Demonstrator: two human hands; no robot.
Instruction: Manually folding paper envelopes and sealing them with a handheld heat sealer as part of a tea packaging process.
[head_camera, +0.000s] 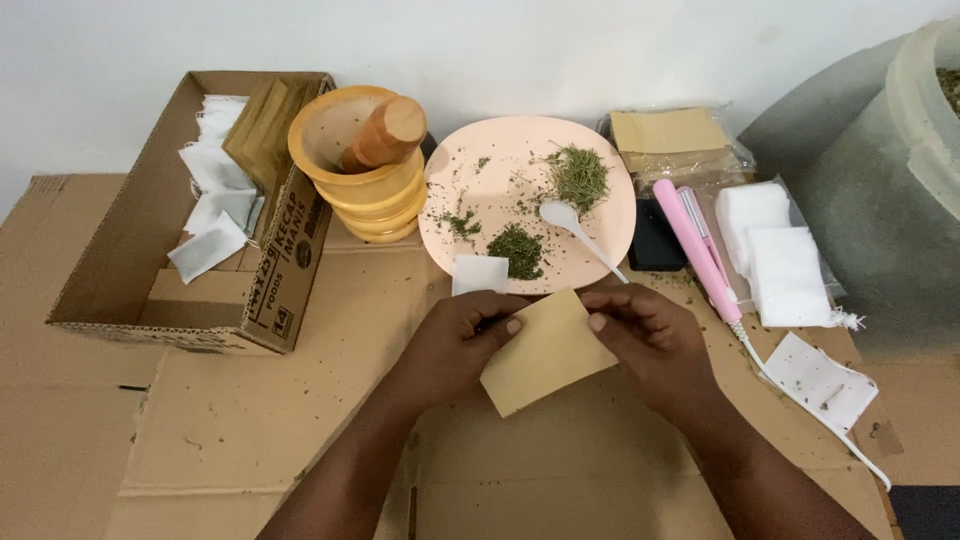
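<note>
Tan paper envelope (547, 352) pinched at its upper edge by left hand (462, 342) and right hand (655, 343), both closed on it, above the cardboard sheet (250, 420); just beyond, pink plate (610, 225) with dried herbs (579, 178), white spoon (578, 230); white sachet (480, 273) touching plate rim.

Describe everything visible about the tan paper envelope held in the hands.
The flat tan paper envelope is a plain, unprinted rectangle of kraft-like paper, smooth and uncreased. It is tilted, its upper right corner raised toward the pink plate. The left hand pinches its upper left edge, thumb on top; the right hand grips its upper right edge. It hangs just above the brown cardboard sheet, near a small white sachet. Whether it is open or sealed cannot be told.
</note>
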